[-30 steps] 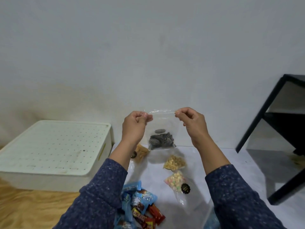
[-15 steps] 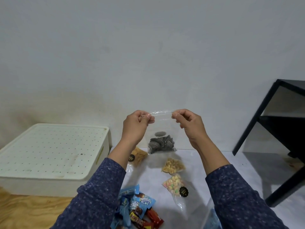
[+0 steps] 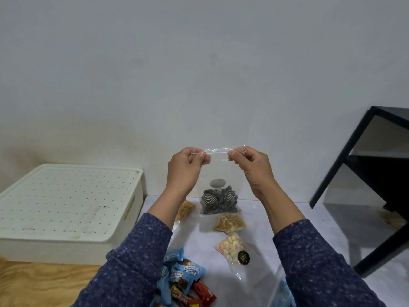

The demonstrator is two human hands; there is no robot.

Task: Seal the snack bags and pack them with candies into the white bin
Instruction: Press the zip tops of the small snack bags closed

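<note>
Nearest to us, a pile of wrapped candies (image 3: 186, 282) is lying on the white worktop (image 3: 309, 229); we are reading "Sony-bony" upside down on one red-and-yellow wrapper, while the script on the blue packs is too blurred to make out. Just beyond, a bag of pastel puffs (image 3: 231, 248) bearing a round black sticker (image 3: 243, 257), its gold lettering unreadable, and a bag of nuts (image 3: 229, 222) are lying flat; a further bag of yellow snacks (image 3: 184, 209) is showing partly behind the left forearm. Above these we are holding up the clear snack bag (image 3: 219, 196) of dark striped pieces: the left hand (image 3: 184, 169) and the right hand (image 3: 254, 169) are each pinching the top strip between thumb and curled fingers, one at either end. We are judging the film light, limp and slippery, its contents brittle, so the stiffer zip strip is the place to grip and press along. To the left stands the white bin (image 3: 68, 209), its perforated lid on; to the right, a black frame (image 3: 363, 162).
</note>
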